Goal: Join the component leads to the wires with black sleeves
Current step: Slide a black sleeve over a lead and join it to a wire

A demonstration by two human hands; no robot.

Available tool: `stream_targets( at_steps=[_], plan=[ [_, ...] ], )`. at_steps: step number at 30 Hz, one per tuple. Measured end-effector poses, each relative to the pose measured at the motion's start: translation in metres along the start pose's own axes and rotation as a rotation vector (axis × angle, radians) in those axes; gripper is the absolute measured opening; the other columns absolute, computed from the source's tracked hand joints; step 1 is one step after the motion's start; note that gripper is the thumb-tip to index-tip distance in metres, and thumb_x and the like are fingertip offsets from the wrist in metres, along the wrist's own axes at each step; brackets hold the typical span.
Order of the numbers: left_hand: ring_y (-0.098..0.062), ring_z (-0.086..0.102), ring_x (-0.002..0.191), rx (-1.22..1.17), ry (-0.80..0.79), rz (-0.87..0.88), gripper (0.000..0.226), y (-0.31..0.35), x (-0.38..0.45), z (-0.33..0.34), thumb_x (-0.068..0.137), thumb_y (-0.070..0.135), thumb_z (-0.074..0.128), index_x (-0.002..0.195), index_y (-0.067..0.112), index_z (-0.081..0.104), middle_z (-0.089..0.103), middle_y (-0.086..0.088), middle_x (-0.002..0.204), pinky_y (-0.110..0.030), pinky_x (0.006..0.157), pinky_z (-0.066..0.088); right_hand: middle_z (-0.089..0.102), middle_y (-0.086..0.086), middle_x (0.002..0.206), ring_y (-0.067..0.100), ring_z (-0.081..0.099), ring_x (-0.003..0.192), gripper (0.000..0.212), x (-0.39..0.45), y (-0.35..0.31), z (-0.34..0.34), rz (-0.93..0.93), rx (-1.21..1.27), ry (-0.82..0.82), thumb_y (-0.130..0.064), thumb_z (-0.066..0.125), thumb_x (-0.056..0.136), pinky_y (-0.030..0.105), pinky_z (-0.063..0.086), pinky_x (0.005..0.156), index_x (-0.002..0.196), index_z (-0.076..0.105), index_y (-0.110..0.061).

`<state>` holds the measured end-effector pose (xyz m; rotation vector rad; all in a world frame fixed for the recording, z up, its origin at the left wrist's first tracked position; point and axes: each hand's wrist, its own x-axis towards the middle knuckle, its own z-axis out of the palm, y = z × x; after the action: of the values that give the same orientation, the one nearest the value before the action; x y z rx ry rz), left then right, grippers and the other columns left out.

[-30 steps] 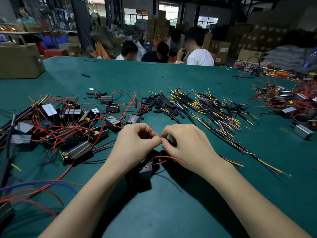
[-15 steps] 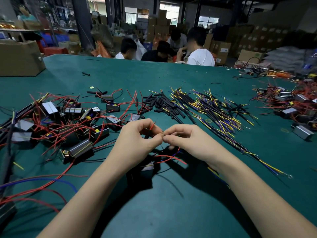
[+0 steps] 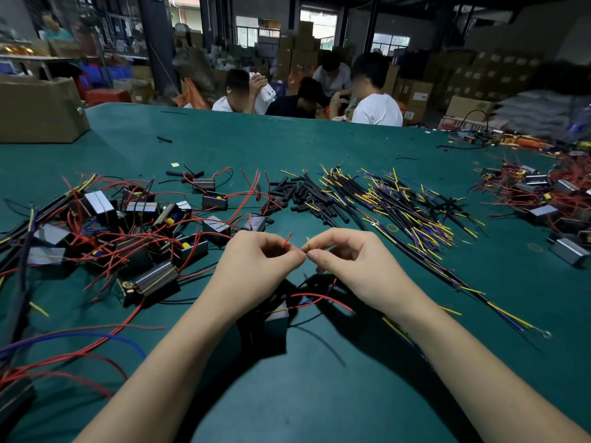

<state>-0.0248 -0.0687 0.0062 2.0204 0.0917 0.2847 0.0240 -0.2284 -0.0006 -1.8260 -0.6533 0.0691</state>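
Just above the green table [image 3: 319,394], both hands meet at their fingertips. Left hand [image 3: 256,266], fingers curled, pinches a red lead [image 3: 287,239]; right hand [image 3: 348,263] pinches a yellow wire tip [image 3: 308,240]. Below them sits a small component [image 3: 277,314], partly hidden.

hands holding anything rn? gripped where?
Left hand pinches a red lead near its tip; right hand pinches a yellow wire near its end.

Hands lifted slightly off the table, red lead [image 3: 287,239] tip and yellow wire [image 3: 308,242] tip now exposed above the fingertips
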Motion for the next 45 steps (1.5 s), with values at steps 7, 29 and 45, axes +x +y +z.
stream_targets(
  at_steps=[7, 29, 45],
  plan=[
    [-0.010, 0.055, 0.047, -0.248, -0.135, -0.326, 0.018, 0.005, 0.001, -0.009, 0.074, 0.023, 0.073, 0.069, 0.006, 0.075, 0.070, -0.004, 0.064, -0.014, 0.042, 0.038, 0.053, -0.001, 0.087, 0.020, 0.053, 0.069, 0.005, -0.002, -0.006, 0.000, -0.480, -0.600, 0.126, -0.017, 0.068, 0.087, 0.040, 0.048, 0.064, 0.085, 0.073, -0.016],
    [-0.012, 0.049, 0.068, 0.561, 0.194, 0.474, 0.011, 0.007, -0.012, -0.002, 0.079, 0.030, 0.064, 0.073, 0.025, 0.056, 0.054, 0.009, 0.070, -0.014, 0.052, 0.026, 0.064, -0.006, 0.071, 0.018, 0.043, 0.049, 0.016, 0.002, 0.003, 0.001, -0.047, -0.066, 0.015, -0.018, 0.064, 0.087, 0.035, 0.037, 0.053, 0.074, 0.065, -0.027],
    [-0.013, 0.049, 0.054, -0.068, -0.113, 0.048, 0.016, 0.008, -0.003, -0.008, 0.079, 0.009, 0.068, 0.065, 0.002, 0.064, 0.062, -0.013, 0.059, -0.020, 0.053, 0.038, 0.061, 0.006, 0.086, 0.026, 0.059, 0.069, 0.009, 0.000, 0.005, -0.001, -0.653, -0.586, 0.143, -0.008, 0.062, 0.091, 0.043, 0.051, 0.058, 0.090, 0.072, -0.007]
  ],
)
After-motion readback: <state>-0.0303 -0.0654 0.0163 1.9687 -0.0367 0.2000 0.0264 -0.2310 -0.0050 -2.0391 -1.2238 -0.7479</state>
